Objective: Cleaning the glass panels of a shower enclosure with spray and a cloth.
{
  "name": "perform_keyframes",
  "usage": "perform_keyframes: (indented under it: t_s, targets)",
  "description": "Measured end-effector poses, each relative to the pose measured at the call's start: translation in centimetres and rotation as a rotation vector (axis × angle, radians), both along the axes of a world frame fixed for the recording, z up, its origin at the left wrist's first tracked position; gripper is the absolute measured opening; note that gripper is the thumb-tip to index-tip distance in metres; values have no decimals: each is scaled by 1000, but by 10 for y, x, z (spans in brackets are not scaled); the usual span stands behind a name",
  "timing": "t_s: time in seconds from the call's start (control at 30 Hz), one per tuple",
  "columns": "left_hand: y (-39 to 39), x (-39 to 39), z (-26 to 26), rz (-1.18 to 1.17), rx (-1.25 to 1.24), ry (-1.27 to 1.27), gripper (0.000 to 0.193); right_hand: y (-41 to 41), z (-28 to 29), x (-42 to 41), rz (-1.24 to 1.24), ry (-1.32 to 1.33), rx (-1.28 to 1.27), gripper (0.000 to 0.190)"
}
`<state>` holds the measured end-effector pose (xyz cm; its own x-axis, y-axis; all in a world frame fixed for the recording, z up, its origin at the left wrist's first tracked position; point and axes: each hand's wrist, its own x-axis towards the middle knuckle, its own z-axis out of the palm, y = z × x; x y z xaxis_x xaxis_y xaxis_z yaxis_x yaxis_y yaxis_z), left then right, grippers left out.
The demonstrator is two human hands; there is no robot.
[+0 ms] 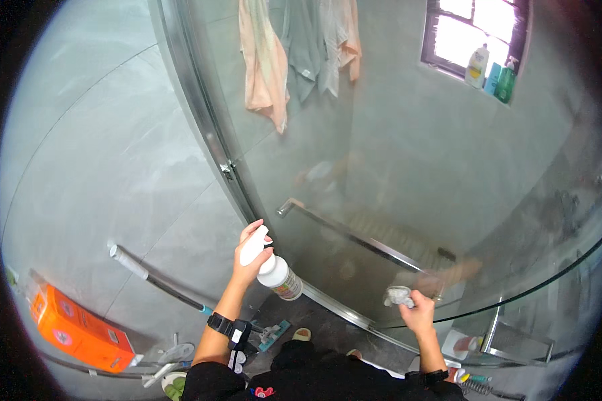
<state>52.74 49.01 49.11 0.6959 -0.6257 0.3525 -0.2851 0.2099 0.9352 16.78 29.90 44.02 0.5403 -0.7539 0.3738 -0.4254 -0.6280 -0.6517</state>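
Observation:
My left hand (250, 258) is closed around the neck of a white spray bottle (281, 278), with its trigger head by my thumb and fingers. At the lower right, my right hand (417, 313) grips a crumpled whitish cloth or wad (399, 296) close to the glass shower door (381, 165). A long metal handle (351, 233) crosses the glass between my hands. Faint reflections of both hands show in the pane. Left of the glass runs a metal door frame (200, 110).
Towels (265, 65) hang beyond the glass; bottles (476, 65) stand on the window sill. An orange box (80, 328), a mop pole (155, 280) and a squeegee-like head (275, 336) are at lower left. A metal rail (519, 351) is at lower right.

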Motion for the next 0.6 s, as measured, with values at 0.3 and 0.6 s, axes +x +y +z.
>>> perform_keyframes:
  t_s: [0.3, 0.6]
  targets:
    - [-28, 74, -8, -39, 50, -327, 21, 9, 9, -17, -214, 11, 33, 9]
    - [-50, 119, -34, -185, 0, -126, 21, 33, -4, 1, -586, -62, 62, 16]
